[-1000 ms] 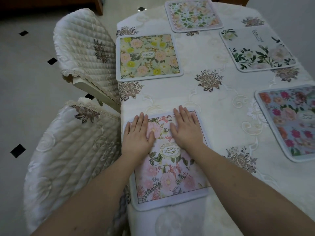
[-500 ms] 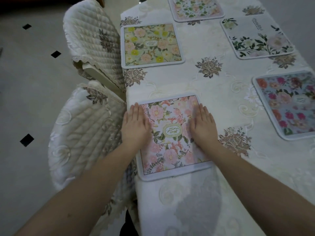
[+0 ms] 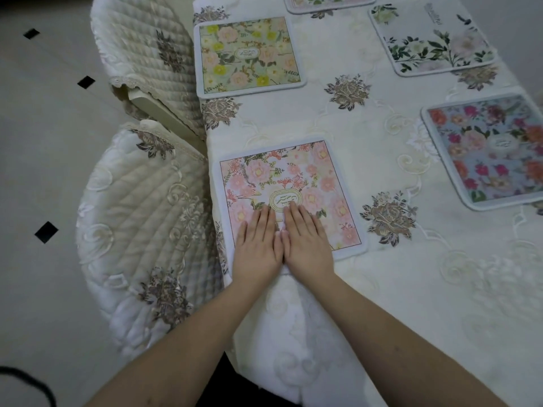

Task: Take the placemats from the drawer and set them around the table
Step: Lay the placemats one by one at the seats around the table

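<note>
1. The pink placemat (image 3: 289,183) is laid flat on the table (image 3: 382,289), at its left edge, beside the near chair (image 3: 141,230).
2. The left hand (image 3: 257,245) is pressed flat on the near part of the pink placemat, fingers straight and together; nothing is gripped.
3. The right hand (image 3: 307,243) is pressed flat just beside it, thumbs touching, fingers straight; nothing is gripped.
4. The yellow placemat (image 3: 249,55) is seen farther along the same edge, beside the far chair (image 3: 144,45).
5. The white placemat (image 3: 432,42) and the blue placemat (image 3: 493,151) are set along the right side, well apart from the hands.
6. A fifth placemat (image 3: 329,2) is cut off by the top of the view.
</note>
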`<state>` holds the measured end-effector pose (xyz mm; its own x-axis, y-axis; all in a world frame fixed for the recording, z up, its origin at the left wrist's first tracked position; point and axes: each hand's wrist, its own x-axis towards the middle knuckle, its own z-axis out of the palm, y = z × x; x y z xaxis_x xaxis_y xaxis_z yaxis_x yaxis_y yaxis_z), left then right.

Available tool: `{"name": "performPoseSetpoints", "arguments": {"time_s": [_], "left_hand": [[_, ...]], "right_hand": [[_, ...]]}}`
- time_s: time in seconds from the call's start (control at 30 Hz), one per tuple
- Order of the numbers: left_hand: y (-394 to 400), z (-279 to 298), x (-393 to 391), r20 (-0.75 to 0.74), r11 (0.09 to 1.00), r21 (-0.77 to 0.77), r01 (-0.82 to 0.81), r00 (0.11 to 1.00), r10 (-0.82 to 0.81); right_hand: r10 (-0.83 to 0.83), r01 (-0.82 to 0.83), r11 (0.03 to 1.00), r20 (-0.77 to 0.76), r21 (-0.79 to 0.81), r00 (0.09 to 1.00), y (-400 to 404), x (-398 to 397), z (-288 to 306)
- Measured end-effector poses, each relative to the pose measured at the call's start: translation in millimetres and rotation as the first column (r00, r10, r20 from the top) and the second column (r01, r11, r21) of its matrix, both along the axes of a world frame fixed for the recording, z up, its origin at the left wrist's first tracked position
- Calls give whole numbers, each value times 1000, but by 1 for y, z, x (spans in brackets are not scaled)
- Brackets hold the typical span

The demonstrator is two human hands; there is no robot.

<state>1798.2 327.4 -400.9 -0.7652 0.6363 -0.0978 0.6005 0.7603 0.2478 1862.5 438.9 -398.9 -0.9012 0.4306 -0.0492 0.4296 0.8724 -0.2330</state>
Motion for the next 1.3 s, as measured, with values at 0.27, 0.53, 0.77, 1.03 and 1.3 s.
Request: {"name": "performPoseSetpoints", "arguments": {"time_s": [0.27,0.53,0.77,1.03,1.3], "left_hand": [[-23,3,-11,23,998,-28,56,998,-55],[-55,17,-26,48,980,-174,94,995,-87],[-83,42,-41,39,915,-383,123,992,-118],[-48,103,-33,-13,949,-283,142,988,-151],[-25,143,-7,-16,941,-209,265,961,-275]], "right_hand": [[-46,47,999,26,-5,999,42,30,2],[-64,70,997,129,-44,990,88,63,11],[-96,105,994,219,-29,971,101,91,26],[-205,215,973,121,-78,971,85,96,64],[-257,264,959,78,-102,963,50,109,105]]}}
